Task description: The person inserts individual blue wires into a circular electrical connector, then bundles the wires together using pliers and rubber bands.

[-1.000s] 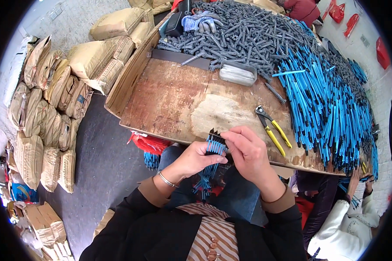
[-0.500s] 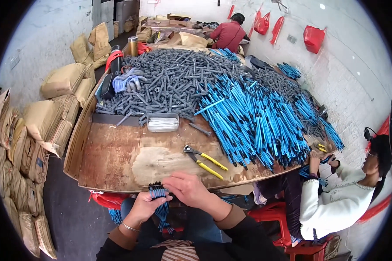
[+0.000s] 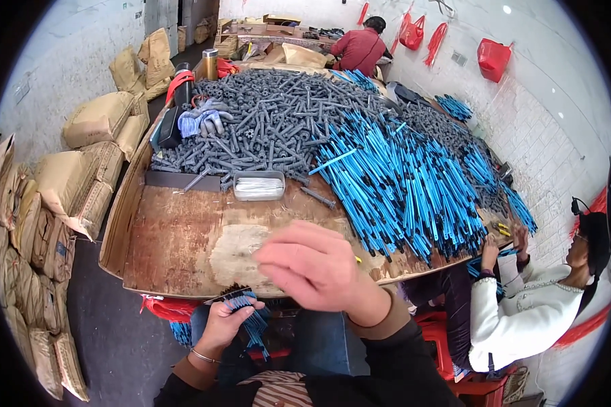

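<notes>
My left hand [image 3: 232, 319] is closed round a bundle of thin blue strips [image 3: 254, 327] with black ends, held at the table's front edge. The black ends stick up above my fingers and the blue lengths hang below. Over the front of the table is my right hand [image 3: 312, 264], blurred, its fingers loosely bent and nothing visible in them. It covers most of the pliers; only a yellow handle tip [image 3: 358, 259] shows beside it.
Grey plastic wall plugs [image 3: 265, 122] are heaped across the wooden table [image 3: 176, 237]. Right of them lies a big pile of blue strips [image 3: 400, 183]. A clear box [image 3: 259, 186] holds white sticks. A co-worker [image 3: 523, 305] handles blue strips at right; paper sacks [image 3: 81, 183] line the left wall.
My right hand has left the bundle and moved up and right over the pliers, which it now mostly hides. My left hand keeps the bundle, slightly lower and tilted.
</notes>
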Tool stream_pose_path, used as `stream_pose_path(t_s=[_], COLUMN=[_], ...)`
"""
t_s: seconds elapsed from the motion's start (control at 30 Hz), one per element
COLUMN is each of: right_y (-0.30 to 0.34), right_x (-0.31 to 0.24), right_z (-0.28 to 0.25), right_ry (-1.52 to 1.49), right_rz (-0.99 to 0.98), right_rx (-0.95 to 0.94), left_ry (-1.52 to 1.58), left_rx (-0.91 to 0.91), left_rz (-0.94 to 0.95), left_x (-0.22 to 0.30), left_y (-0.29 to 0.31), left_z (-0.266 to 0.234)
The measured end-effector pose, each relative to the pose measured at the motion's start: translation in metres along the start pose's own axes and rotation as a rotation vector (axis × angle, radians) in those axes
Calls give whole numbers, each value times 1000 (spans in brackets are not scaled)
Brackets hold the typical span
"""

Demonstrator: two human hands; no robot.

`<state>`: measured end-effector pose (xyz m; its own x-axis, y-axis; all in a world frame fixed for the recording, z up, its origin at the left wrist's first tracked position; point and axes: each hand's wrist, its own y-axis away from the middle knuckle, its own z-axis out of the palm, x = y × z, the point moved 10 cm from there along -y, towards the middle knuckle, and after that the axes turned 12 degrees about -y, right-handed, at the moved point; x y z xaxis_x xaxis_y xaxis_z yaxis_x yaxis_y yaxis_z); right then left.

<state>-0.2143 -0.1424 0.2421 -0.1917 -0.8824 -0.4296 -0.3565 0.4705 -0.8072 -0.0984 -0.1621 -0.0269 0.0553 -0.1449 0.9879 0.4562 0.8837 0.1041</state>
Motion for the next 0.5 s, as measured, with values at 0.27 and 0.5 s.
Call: stream_pose_path(t_s=[0.27,0.5], right_y=[-60,-46], right_x=[-82,-28], right_z=[22,5], right_ry=[-200,22], right_rz=[-152,-32], right_rx=[-150,-20], left_ry=[5,-135], left_rx=[59,7], left_rz=[135,55], left_x=[-10,6], left_y=[0,-8], left_z=[-21,-21])
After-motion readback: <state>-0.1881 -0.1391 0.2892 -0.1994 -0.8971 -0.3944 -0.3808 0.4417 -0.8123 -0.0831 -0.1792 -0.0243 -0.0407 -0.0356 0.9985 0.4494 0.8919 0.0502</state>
